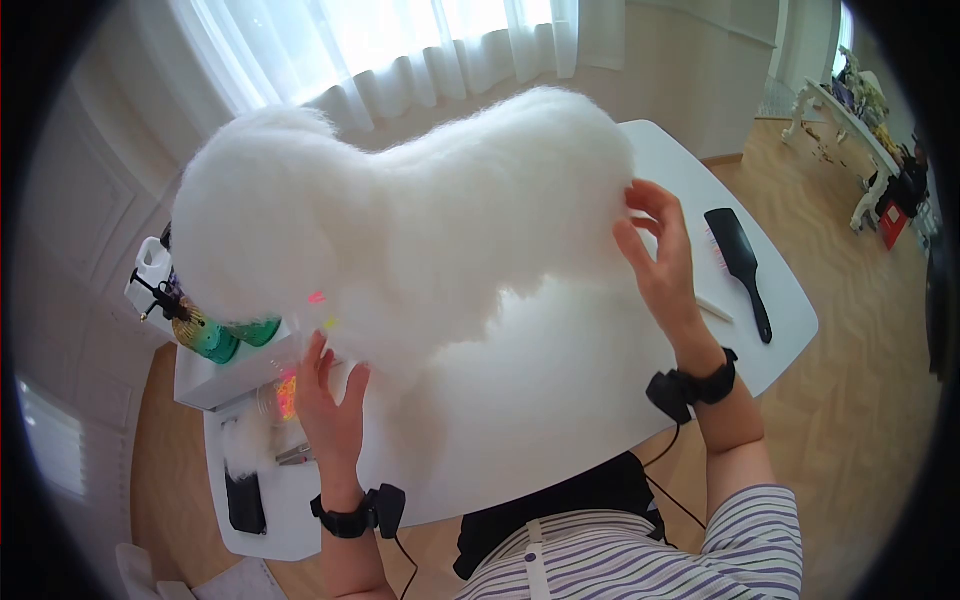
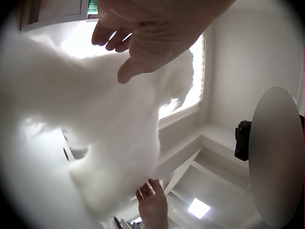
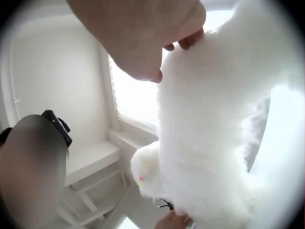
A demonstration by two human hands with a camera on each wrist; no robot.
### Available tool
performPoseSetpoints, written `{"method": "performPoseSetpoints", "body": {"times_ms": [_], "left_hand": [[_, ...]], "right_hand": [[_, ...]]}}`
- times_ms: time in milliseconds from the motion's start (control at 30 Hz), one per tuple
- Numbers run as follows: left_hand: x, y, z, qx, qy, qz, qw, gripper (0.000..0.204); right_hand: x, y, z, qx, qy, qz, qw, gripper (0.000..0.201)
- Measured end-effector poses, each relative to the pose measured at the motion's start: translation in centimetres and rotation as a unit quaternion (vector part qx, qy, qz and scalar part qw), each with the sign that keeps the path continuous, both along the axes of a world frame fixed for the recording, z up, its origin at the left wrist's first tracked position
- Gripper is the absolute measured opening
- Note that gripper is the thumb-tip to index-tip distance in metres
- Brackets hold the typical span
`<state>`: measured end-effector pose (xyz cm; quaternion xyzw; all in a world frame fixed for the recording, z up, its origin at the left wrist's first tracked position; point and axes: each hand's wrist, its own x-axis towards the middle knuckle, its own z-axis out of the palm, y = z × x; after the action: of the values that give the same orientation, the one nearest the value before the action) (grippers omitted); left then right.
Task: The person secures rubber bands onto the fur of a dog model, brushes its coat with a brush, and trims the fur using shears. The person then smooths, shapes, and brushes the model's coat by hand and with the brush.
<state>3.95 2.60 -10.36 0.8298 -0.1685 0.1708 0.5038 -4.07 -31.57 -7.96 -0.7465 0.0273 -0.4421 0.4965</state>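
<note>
A fluffy white dog (image 1: 400, 230) stands on a white table (image 1: 560, 400), head at the left and rump at the right. My left hand (image 1: 330, 400) reaches up from the near edge, its straight fingers touching the fur at the front leg. My right hand (image 1: 655, 250) rests its fingertips on the fur at the rump. In the left wrist view the left hand (image 2: 143, 33) hovers beside the white fur (image 2: 95, 124), holding nothing. The right wrist view shows the right hand (image 3: 143, 38) with its fingertips in the fur (image 3: 209, 133).
A black brush (image 1: 740, 265) and a thin white stick (image 1: 712, 308) lie on the table's right side. Green round items (image 1: 215, 338) and a white container (image 1: 150, 270) sit at the left end. A lower shelf holds scissors (image 1: 293, 457) and a black item (image 1: 245, 500). Curtains (image 1: 400, 50) hang behind.
</note>
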Motion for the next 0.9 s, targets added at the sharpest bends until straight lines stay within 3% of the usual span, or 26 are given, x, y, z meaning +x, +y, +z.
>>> {"method": "performPoseSetpoints", "body": {"times_ms": [67,133,267,333,367,433,567,633,733,767,800,833,867,900], "left_hand": [[1.1,-1.0,0.6,0.02,0.002,-0.011,1.0,0.053],[1.7,-1.8,1.3,0.068,0.092,0.024,0.993,0.058],[3.3,-1.5,0.5,0.082,0.105,-0.038,0.99,0.06],[4.2,-0.8,-1.1,0.041,0.109,-0.009,0.993,0.05],[4.6,-0.8,-1.5,0.043,0.111,-0.012,0.993,0.05],[5.1,-0.9,-1.9,0.062,0.103,-0.002,0.993,0.021],[5.6,-0.5,-3.3,0.028,0.08,-0.025,0.996,0.023],[6.4,-0.2,-3.6,0.203,0.044,0.01,0.978,0.026],[5.9,-1.2,-3.3,0.143,-0.028,-0.034,0.989,0.026],[7.1,-0.4,-4.9,0.143,-0.028,-0.036,0.989,0.026],[9.3,1.2,-7.7,0.287,-0.116,-0.011,0.951,0.024],[10.6,2.0,-9.2,0.422,-0.201,0.014,0.884,0.022],[9.1,0.8,-7.3,0.423,-0.203,0.012,0.883,0.022],[6.3,-1.5,-3.8,0.268,-0.065,-0.005,0.961,0.028]], "right_hand": [[1.0,-1.5,0.1,0.009,0.032,0.0,0.999,0.056],[1.7,-2.1,0.0,-0.024,0.082,-0.006,0.996,0.075],[2.0,-2.6,-0.4,-0.018,0.118,-0.01,0.993,0.091],[2.1,-2.4,-0.6,-0.038,0.12,0.063,0.99,0.102],[2.0,-2.1,-0.3,-0.035,0.121,0.06,0.99,0.102],[1.5,-1.8,0.6,-0.008,0.16,0.132,0.978,0.097],[2.3,-2.2,0.6,-0.054,0.198,0.107,0.973,0.103],[2.5,-2.2,0.6,-0.055,0.207,0.108,0.971,0.104],[3.1,-2.2,0.0,-0.068,0.193,0.078,0.976,0.101],[3.3,-2.2,-0.2,-0.068,0.192,0.077,0.976,0.101],[3.6,-2.2,-0.3,-0.062,0.193,0.072,0.977,0.099],[3.8,-2.2,-0.5,-0.055,0.194,0.067,0.977,0.097],[3.9,-2.3,-0.7,-0.054,0.193,0.065,0.978,0.097],[4.1,-2.4,-0.9,-0.059,0.177,0.061,0.981,0.095]]}}
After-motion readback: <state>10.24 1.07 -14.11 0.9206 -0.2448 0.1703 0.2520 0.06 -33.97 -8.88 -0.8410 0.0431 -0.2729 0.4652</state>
